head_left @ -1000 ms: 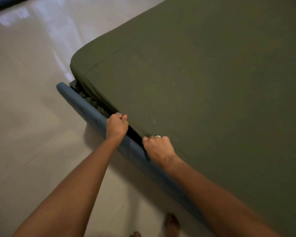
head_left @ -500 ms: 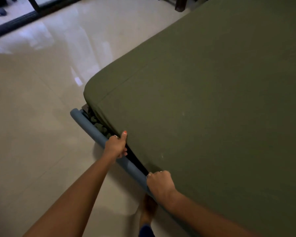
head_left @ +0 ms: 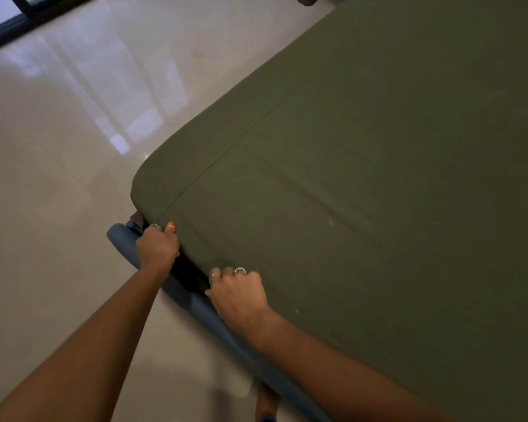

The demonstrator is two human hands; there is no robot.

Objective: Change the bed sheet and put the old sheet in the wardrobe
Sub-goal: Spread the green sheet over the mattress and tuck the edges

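Nearest, a bare foot [head_left: 265, 400] stands on the tiled floor [head_left: 58, 239] just beside the blue bed frame [head_left: 195, 303], which runs along the near edge of the bed. Both arms reach over that rail. The right hand [head_left: 238, 296] is curled closed at the near edge of the mattress, knuckles up, fingers bunched on the green sheet [head_left: 363, 193] where it turns down over the side; rings show on two fingers. The left hand [head_left: 157, 246] is closed too, further along the same edge, close to the rounded near-left corner, thumb pressed on the top of the sheet and the other fingers hidden down in the dark gap between mattress and frame. What those hidden fingers pinch cannot be seen.

Beyond the hands the sheet lies flat and taut across the whole top of the mattress, with one seam line running away from the corner and a few faint creases. It looks like thin, soft cloth: light, limp, no risk of breakage, likely to slide easily on the mattress but held by whatever is tucked below. The best hold is probably the tucked hem at the corner, gripped in a bunch. Farther off, glossy floor and a dark door frame [head_left: 28, 13].
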